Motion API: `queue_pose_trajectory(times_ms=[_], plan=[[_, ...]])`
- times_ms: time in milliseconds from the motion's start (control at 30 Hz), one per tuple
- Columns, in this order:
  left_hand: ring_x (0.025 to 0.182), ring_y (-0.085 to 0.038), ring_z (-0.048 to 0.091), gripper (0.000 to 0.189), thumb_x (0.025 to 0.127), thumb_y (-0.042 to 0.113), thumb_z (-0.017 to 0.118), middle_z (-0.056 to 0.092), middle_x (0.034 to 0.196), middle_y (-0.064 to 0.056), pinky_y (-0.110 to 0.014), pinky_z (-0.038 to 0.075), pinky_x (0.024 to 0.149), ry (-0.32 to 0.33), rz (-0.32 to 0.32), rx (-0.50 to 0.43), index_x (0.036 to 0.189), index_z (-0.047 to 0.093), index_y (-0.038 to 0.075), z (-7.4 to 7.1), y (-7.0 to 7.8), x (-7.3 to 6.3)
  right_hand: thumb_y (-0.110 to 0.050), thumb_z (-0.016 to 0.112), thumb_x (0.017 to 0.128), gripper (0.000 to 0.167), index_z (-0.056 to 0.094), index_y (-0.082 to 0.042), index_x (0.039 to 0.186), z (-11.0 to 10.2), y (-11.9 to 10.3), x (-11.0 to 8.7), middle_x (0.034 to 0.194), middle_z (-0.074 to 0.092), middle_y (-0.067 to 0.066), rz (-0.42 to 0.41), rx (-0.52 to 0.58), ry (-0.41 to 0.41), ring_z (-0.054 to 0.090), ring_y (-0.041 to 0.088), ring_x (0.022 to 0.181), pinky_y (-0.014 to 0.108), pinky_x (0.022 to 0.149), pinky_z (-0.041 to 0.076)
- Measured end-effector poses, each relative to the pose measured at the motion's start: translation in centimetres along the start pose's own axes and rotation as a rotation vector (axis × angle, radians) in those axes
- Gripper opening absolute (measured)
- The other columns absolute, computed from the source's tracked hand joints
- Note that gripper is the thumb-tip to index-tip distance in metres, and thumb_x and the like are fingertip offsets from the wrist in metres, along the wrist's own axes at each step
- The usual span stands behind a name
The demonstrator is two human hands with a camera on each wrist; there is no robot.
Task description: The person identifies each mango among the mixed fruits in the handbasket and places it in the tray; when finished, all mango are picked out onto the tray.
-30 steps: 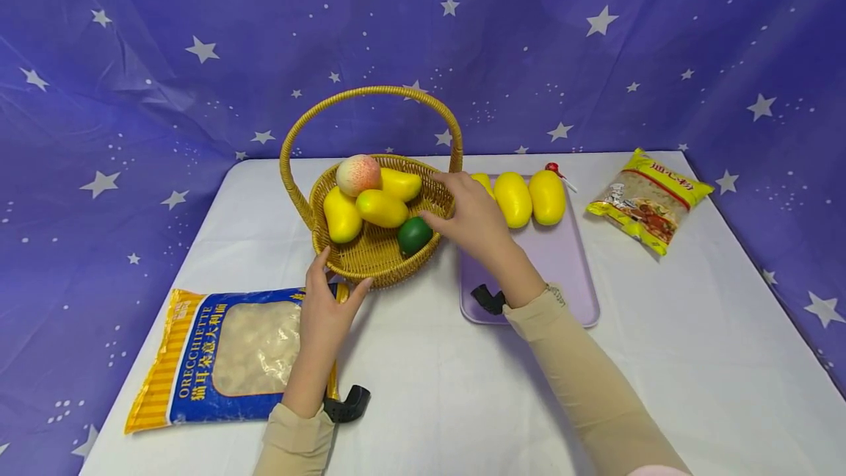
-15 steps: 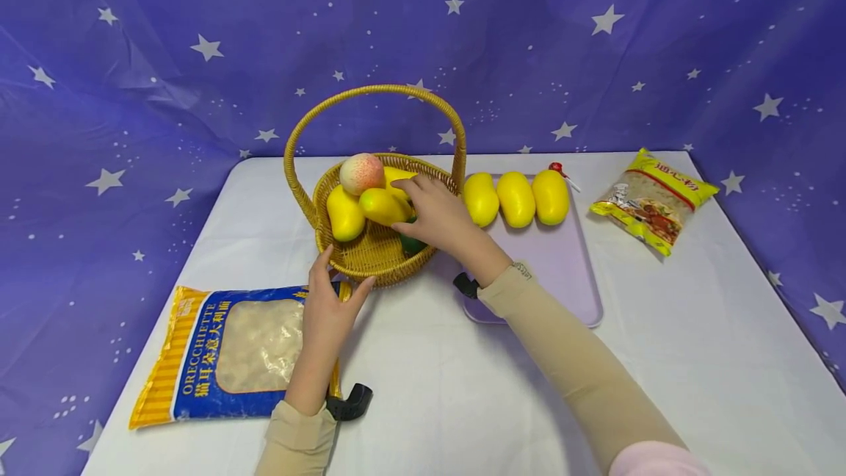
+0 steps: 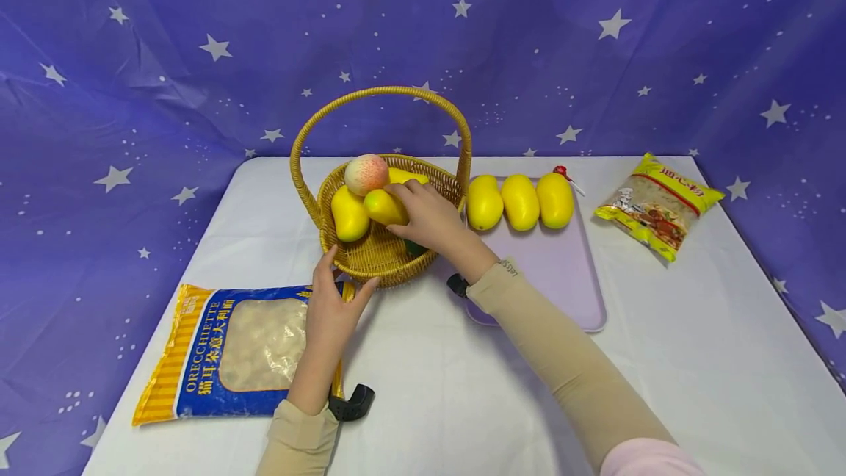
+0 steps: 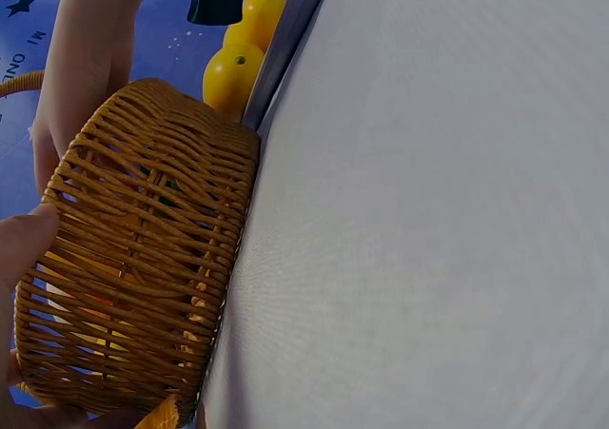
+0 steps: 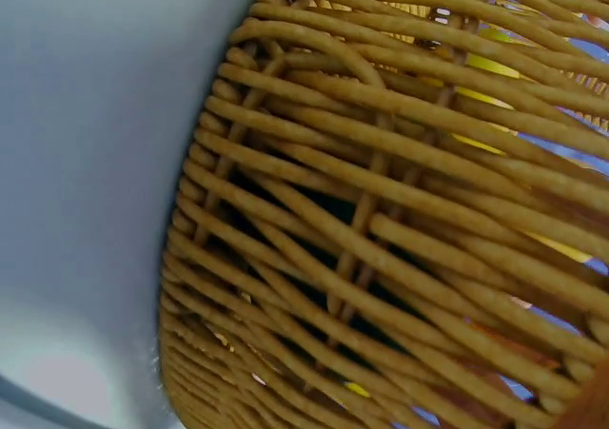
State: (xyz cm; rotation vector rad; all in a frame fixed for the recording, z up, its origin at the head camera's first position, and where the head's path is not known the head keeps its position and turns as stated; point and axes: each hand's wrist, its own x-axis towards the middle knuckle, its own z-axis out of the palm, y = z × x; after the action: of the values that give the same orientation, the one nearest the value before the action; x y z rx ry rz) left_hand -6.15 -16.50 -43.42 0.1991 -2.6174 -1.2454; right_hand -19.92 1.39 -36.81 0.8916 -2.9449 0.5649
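Note:
A wicker basket (image 3: 386, 272) with a tall handle holds several yellow mangoes, a peach (image 3: 366, 174) and a dark green fruit (image 3: 414, 248) mostly covered by my hand. My right hand (image 3: 432, 220) reaches in over the right rim and grips a mango (image 3: 380, 206) between thumb and fingers. At the near left side of the basket, my left hand (image 3: 328, 312) is spread with its thumb and fingers touching the rim. The left wrist view shows its thumb (image 4: 29, 234) against the basket wall. Only the woven wall fills most of the right wrist view.
Three more mangoes (image 3: 520, 203) lie along the back of a lilac tray (image 3: 555, 285) right of the basket. A red lollipop (image 3: 562, 171) sits by its far corner. Farther right lies a yellow pasta packet (image 3: 661, 206). A blue orecchiette bag (image 3: 258, 347) is beside my left forearm.
My right hand has moved left from the basket's right rim into the basket and taken hold of a mango. My left hand has stayed at the near rim. The view has shifted slightly.

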Motion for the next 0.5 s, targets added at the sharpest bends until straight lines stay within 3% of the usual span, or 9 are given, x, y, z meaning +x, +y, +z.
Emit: queue_pose_trajectory(times_ms=[500], plan=[[0.121,-0.03,0.051,0.092,0.082,0.055,0.07,0.033,0.149,-0.012,-0.05,0.045,0.092,-0.007,-0.004,-0.001,0.152,0.023,0.018,0.0,-0.1,0.0,-0.043,0.071,0.086,0.062,0.048,-0.021,0.139,1.5,0.1,0.6,0.126,0.054,0.008,0.006,-0.059,-0.039,0.052,0.027,0.114,0.043,0.083,0.051]])
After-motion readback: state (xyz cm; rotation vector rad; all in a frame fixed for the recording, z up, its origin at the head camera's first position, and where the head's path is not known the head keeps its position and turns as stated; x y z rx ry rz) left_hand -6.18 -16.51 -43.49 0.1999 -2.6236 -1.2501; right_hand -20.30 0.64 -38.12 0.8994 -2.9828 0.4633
